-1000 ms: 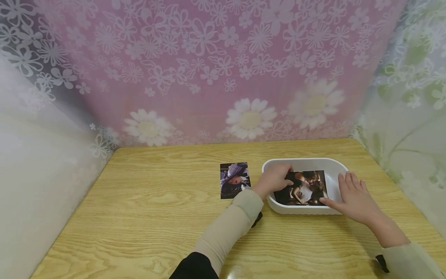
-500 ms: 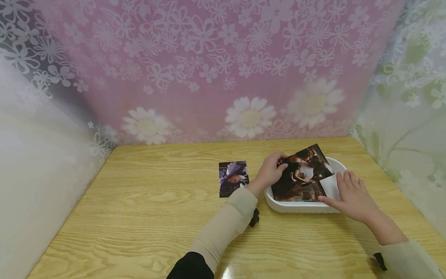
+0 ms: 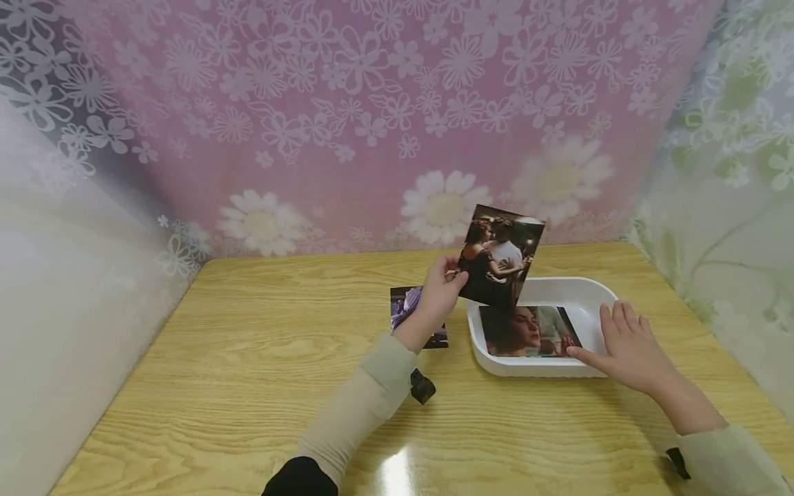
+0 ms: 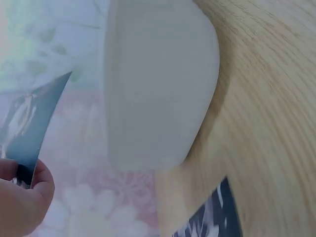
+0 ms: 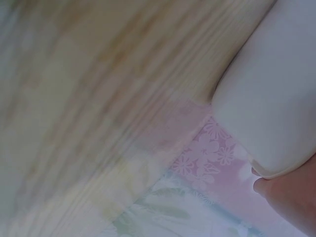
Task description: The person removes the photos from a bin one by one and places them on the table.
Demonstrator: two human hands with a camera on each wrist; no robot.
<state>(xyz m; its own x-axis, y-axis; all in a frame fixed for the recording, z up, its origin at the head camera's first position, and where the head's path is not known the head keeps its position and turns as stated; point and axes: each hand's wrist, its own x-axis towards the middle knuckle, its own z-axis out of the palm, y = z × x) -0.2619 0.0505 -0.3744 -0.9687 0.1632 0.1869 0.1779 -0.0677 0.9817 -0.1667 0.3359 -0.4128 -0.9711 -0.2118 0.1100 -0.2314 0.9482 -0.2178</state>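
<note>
My left hand (image 3: 440, 288) pinches the lower left edge of a glossy photo print (image 3: 501, 255) between thumb and fingers. It shows two people embracing and is raised, tilted, over the left end of a white tray (image 3: 490, 367) with rounded ends. In the left wrist view this print (image 4: 29, 118) bends slightly in my fingers. Inside the tray lies another photo (image 3: 521, 332), with a face in profile. My right hand (image 3: 639, 355) rests with straight fingers on the tray's right rim, its thumb reaching over the front rim to that photo's corner.
A third photo (image 3: 406, 308), purplish, lies on the wood-grain table (image 3: 267, 358) left of the tray, partly covered by my left hand and wrist. A pink flowered curtain (image 3: 347, 138) hangs behind the table's back edge.
My left hand has lifted the photo of the embracing people out of the tray, up and to the left, uncovering the one beneath. The right hand has stayed at the rim.
</note>
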